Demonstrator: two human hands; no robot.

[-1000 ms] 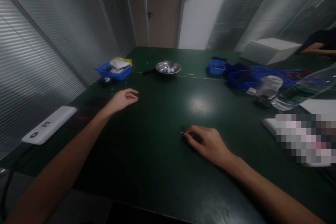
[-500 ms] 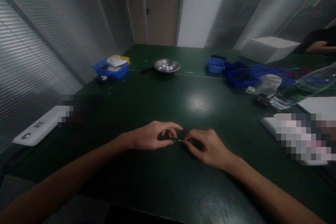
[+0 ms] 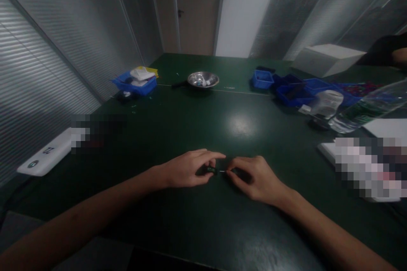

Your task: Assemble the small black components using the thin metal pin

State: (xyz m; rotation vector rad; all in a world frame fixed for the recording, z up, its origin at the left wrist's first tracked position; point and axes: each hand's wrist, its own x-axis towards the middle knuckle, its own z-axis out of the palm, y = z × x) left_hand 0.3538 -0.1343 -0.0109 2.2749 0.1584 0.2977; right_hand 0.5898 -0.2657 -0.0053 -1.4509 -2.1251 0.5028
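Thin pale rod: its bare end juts from your right fingertips, pointing left across the narrow space between your hands; the rest is hidden in your grip.
Rod's look: straight, slender, light-coloured, and too small to show any finer detail.
Right hand: your thumb and index finger are pressed together, pinching the rod, with the hand low over the table.
Small dark green piece: it sits at your left thumb tip, below your outstretched index finger, just beside the rod's free end; you cannot tell whether they touch.
Piece's look: short and dark, with a green tint, its outline blurred.
Left hand: your index finger reaches forward, thumb below it, other fingers curled; whether they pinch the piece, you cannot tell.
Green tabletop: dark and glossy beneath both your hands.
Metal pan: well ahead of you, small items inside, its black handle pointing left.
Clear bottle: tilted, off to your right.
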